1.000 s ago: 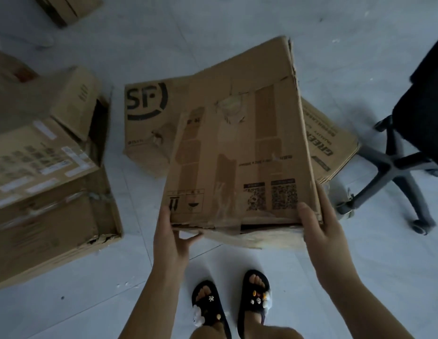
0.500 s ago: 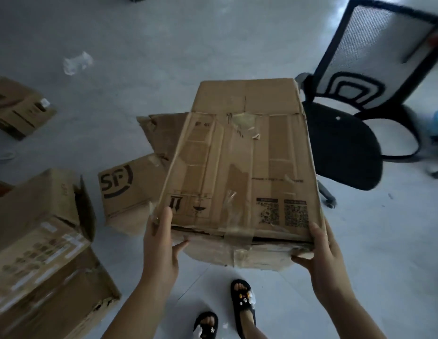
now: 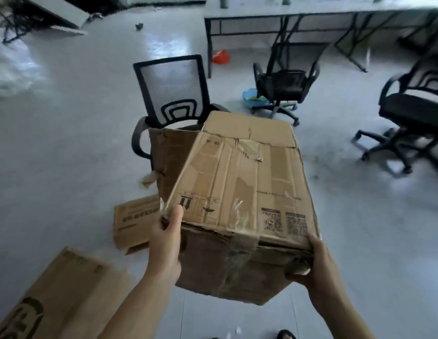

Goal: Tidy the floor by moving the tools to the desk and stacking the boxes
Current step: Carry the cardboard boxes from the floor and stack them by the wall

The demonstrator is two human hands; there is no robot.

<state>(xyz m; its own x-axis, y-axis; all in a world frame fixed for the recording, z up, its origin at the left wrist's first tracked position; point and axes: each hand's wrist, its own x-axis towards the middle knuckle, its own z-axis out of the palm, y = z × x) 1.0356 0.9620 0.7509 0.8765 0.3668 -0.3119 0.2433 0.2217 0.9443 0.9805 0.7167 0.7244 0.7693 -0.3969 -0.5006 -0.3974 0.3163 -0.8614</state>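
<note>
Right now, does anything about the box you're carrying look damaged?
Yes. The cardboard box gripped by the left hand and right hand is battered: its near bottom edge is crushed, tape is peeling, and a torn flap hangs open.

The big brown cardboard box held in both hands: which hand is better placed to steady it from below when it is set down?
Probably the right hand: it cups the big brown cardboard box under its near corner. The left hand pinches only the top edge.

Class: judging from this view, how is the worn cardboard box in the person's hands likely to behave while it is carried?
The cardboard box probably flexes: its edges look crushed and its tape peeling. It seems fairly light, since the left hand and right hand hold only its near corners. Its loose flap may swing.
</note>
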